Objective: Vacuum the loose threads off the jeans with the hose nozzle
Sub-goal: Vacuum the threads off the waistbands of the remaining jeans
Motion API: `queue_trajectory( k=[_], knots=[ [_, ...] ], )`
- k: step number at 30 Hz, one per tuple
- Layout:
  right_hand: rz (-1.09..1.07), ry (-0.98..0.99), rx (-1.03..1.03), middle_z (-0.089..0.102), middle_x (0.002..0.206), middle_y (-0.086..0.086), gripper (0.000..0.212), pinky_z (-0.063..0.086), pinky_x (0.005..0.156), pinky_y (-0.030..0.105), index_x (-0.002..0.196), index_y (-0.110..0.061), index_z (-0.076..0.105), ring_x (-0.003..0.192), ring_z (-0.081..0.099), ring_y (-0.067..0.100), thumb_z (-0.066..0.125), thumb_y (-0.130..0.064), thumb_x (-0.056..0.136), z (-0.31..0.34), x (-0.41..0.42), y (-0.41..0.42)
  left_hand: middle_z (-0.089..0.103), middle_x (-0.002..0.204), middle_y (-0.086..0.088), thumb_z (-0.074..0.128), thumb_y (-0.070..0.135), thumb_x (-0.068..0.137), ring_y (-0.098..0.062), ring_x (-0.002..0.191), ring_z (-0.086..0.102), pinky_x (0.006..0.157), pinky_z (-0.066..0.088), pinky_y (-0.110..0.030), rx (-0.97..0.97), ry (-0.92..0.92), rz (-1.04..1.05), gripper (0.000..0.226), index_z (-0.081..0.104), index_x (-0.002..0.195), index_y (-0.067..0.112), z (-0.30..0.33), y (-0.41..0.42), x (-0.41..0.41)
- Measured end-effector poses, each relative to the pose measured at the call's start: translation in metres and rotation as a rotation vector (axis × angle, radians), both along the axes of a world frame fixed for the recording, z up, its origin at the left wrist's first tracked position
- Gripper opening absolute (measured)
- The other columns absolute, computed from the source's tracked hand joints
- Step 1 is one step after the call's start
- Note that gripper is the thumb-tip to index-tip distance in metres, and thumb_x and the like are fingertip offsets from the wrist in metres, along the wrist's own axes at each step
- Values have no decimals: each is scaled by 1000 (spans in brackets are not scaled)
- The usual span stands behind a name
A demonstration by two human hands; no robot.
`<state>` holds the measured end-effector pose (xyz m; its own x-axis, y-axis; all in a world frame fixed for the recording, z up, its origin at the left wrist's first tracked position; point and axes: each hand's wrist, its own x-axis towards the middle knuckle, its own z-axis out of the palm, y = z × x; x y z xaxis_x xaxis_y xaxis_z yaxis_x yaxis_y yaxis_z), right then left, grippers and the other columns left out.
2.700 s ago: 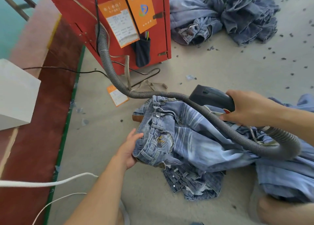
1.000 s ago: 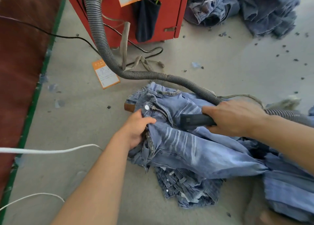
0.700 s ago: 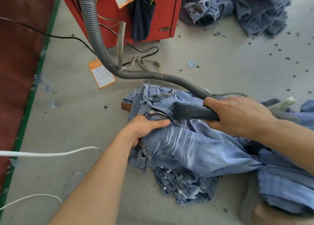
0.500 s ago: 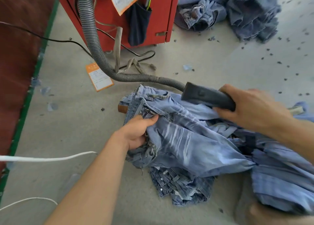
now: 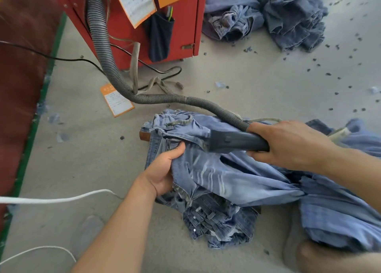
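Jeans [image 5: 226, 178], light blue denim, lie bunched on the grey concrete floor [image 5: 257, 83] in the lower middle of the view, on top of a darker denim garment [image 5: 218, 221] whose edge shows beneath them. Waistband end points toward the red cabinet; the legs trail to the right, under the person's right forearm. A brown leather patch [image 5: 144, 136] shows at the waistband's left corner.

Left hand [image 5: 165, 169]: closed on the jeans, thumb over the cloth near the fly, fingers tucked beneath the fold.

Right hand [image 5: 288, 142]: wrapped around the rear of the dark grey hose nozzle [image 5: 233, 141], gripping it. The nozzle lies nearly level, its mouth pointing left and resting against the denim just beside the left thumb.

Corrugated grey hose [image 5: 107, 52] runs from the nozzle's rear across the top of the jeans, curves over the floor and rises against the red cabinet [image 5: 185, 25].

Cabinet front carries paper sheets with orange borders [image 5: 136, 2] and a dark cloth pouch [image 5: 159, 37]. A black cable [image 5: 78, 60] and a tan strap [image 5: 135, 66] lie at its base. An orange-edged card [image 5: 116, 99] lies on the floor beside the hose bend.

Further denim is heaped at upper right [image 5: 268, 15]. Dark scraps [image 5: 327, 74] are scattered over the floor to the right. White cords [image 5: 57, 199] cross the lower left. Red flooring with a green border [image 5: 31, 128] runs along the left edge.
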<state>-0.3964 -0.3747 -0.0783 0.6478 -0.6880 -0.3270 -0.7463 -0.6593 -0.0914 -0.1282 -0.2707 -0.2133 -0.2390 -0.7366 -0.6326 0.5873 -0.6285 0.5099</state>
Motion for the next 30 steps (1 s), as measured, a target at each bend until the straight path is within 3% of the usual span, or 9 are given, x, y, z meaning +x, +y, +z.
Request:
queue_trajectory(
  k=[4, 6, 9, 11, 13, 16, 20, 25, 30],
  knots=[
    [-137, -237, 76, 60, 63, -16, 22, 42, 50, 25, 100, -45, 50, 60, 61, 5, 65, -54, 87, 9, -4, -5, 66, 137, -17, 59, 45, 97, -37, 127, 63, 105, 50, -54, -22, 20, 42, 43, 74, 126, 17, 3, -5, -8],
    [-135, -188, 128, 61, 62, -16, 22, 43, 49, 22, 99, -44, 52, 68, 62, -3, 65, -54, 85, 21, -11, -9, 66, 137, -17, 57, 44, 99, -37, 127, 63, 106, 50, -54, -36, 33, 61, 43, 74, 126, 15, 7, -9, -10],
    [-51, -12, 104, 57, 67, -16, 21, 37, 49, 19, 98, -43, 48, 57, 56, 3, 59, -57, 88, 22, -11, 0, 64, 139, -19, 57, 44, 99, -40, 128, 61, 110, 47, -58, -21, 73, 68, 46, 72, 129, 13, 7, -9, -11],
    [-32, -5, 48, 56, 73, -15, 24, 48, 57, 31, 100, -40, 44, 60, 54, 5, 53, -60, 89, 13, 2, 9, 62, 141, -21, 58, 45, 98, -42, 130, 59, 113, 42, -61, -17, 89, 41, 49, 70, 132, 11, 9, -8, -13],
    [-77, -121, 21, 58, 73, -13, 26, 54, 60, 39, 105, -40, 45, 61, 58, 12, 52, -61, 91, 6, 17, 15, 61, 142, -23, 63, 45, 94, -43, 132, 57, 114, 41, -62, -27, 89, 30, 53, 70, 131, 8, 13, -8, -15],
    [-156, -293, 2, 58, 66, -14, 24, 48, 49, 30, 108, -41, 50, 53, 56, 5, 58, -56, 91, 9, 20, 11, 60, 142, -23, 64, 42, 95, -43, 133, 56, 114, 41, -63, -46, 95, 53, 50, 70, 130, 7, 19, -9, -14],
    [-110, -154, 26, 56, 62, -18, 23, 39, 46, 24, 104, -43, 50, 50, 52, -2, 61, -56, 88, 19, -2, 11, 64, 138, -20, 54, 41, 101, -40, 128, 61, 109, 48, -57, -36, 132, 82, 44, 74, 126, 11, 19, -4, -15],
    [-79, -63, -37, 60, 74, -10, 37, 44, 52, 34, 103, -38, 43, 58, 56, 13, 34, -70, 87, 3, 16, 27, 63, 138, -23, 55, 45, 99, -42, 128, 60, 113, 42, -61, 5, 172, 85, 50, 72, 127, 7, 14, 1, -22],
    [-239, -247, -9, 56, 64, -13, 23, 38, 47, 27, 101, -36, 46, 53, 54, 8, 57, -54, 92, 6, 24, 20, 62, 140, -22, 56, 43, 99, -42, 129, 60, 112, 44, -61, -17, 186, 106, 49, 72, 127, 6, 14, -1, -19]
  ],
)
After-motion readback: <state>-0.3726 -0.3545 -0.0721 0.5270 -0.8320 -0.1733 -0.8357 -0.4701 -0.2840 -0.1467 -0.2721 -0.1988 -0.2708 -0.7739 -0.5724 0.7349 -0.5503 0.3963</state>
